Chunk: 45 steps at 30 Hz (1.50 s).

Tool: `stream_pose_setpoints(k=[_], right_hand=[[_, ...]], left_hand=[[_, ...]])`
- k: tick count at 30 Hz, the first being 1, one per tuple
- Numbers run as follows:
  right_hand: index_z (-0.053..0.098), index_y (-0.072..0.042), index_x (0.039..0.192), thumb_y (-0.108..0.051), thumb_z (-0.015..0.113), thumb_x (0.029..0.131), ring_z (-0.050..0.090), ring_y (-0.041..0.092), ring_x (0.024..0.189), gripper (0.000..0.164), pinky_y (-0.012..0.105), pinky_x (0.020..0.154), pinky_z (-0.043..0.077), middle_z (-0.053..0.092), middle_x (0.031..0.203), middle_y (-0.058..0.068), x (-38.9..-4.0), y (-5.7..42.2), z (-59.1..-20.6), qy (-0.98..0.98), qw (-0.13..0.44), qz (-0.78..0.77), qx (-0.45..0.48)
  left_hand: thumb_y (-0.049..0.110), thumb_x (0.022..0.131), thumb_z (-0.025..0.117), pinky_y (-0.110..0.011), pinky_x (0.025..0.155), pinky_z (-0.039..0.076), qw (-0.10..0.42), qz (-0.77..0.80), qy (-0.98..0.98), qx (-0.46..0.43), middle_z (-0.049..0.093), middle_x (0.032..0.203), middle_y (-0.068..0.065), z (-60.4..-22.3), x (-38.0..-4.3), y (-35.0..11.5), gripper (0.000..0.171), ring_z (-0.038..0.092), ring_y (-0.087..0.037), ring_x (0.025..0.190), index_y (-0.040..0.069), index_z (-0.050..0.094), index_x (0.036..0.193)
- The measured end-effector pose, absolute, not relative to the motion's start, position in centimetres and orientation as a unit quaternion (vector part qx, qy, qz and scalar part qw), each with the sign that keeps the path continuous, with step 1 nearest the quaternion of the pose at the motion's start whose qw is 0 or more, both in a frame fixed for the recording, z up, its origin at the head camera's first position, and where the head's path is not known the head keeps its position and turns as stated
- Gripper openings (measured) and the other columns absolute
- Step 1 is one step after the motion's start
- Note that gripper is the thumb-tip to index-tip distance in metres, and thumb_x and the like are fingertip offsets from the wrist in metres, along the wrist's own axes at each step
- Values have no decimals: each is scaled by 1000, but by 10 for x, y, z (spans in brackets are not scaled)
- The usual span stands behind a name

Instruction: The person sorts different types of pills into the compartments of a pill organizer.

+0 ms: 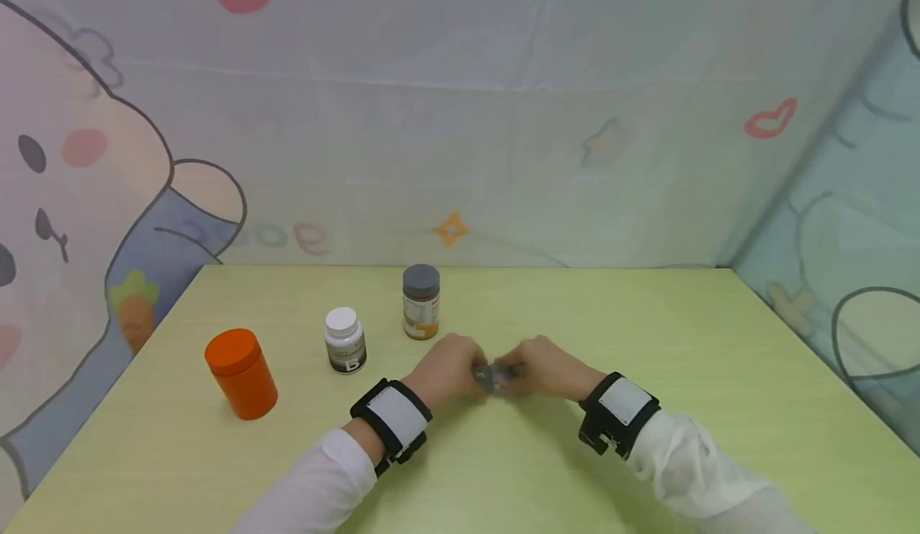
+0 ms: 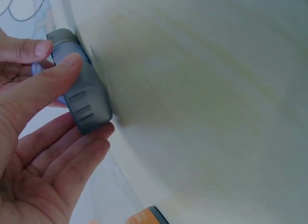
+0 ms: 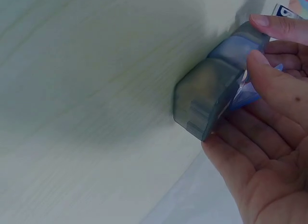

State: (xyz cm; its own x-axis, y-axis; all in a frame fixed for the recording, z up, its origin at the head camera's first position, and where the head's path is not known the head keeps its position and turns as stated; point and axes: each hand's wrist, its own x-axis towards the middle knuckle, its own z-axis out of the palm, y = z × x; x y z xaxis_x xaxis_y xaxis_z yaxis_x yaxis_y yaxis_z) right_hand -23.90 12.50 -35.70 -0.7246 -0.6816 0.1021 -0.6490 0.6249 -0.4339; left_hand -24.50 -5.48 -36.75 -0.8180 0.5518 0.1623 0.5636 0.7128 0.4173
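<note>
Both hands hold a small case of grey translucent plastic with a blue part [image 1: 493,378] low over the middle of the table. My left hand [image 1: 454,366] grips its left end; in the left wrist view the thumb presses the flat side of the case [image 2: 89,96] and fingertips support the ribbed end. At the opposite end my right hand [image 1: 542,368] pinches it between thumb and fingers. The right wrist view shows the grey shell of the case [image 3: 204,96], with a clear blue piece [image 3: 246,95] sticking out toward the palm. Fingers partly hide its inside.
Left of the hands stand a grey-capped bottle [image 1: 421,302], a white-capped bottle [image 1: 346,341] and an orange jar [image 1: 243,374], all upright on the pale yellow table [image 1: 647,318]. A printed cloth [image 1: 503,119] hangs behind the far table edge.
</note>
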Motion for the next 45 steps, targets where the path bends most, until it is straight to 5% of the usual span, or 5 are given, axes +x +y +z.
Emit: stream_pose_setpoints(k=[24, 32, 38, 45], right_hand=[[69, -2, 85, -4, 65, 81, 47, 3, 59, 6, 18, 55, 42, 64, 74, 0, -236, 119, -359, 908, 13, -218, -357], [68, -3, 81, -4, 63, 82, 44, 4, 56, 5, 18, 53, 39, 60, 67, -3, -236, 114, -365, 922, -46, -168, -347], [63, -7, 76, -12, 58, 88, 41, 2, 52, 14, 18, 50, 38, 51, 61, -7, -239, 121, -361, 903, 42, -226, -363], [68, -4, 97, -15, 56, 90, 36, 4, 55, 18, 18, 51, 30, 51, 66, -6, -243, 130, -354, 891, 109, -273, -346]], left_hand=[[11, 60, 82, -19, 65, 45, 7, -234, -925, -300, 68, 78, 1, -370, -244, -57, 26, 57, -9, 70, 6, 72, 84], [10, 61, 82, -19, 66, 45, 15, -226, -925, -306, 67, 78, 1, -371, -245, -56, 26, 57, -9, 70, 6, 72, 84], [11, 61, 83, -19, 66, 45, 7, -231, -926, -300, 67, 80, 1, -372, -244, -56, 28, 58, -9, 71, 6, 72, 85], [8, 60, 82, -20, 67, 45, -2, -243, -924, -294, 67, 80, 0, -370, -245, -56, 28, 57, -9, 71, 5, 72, 86]])
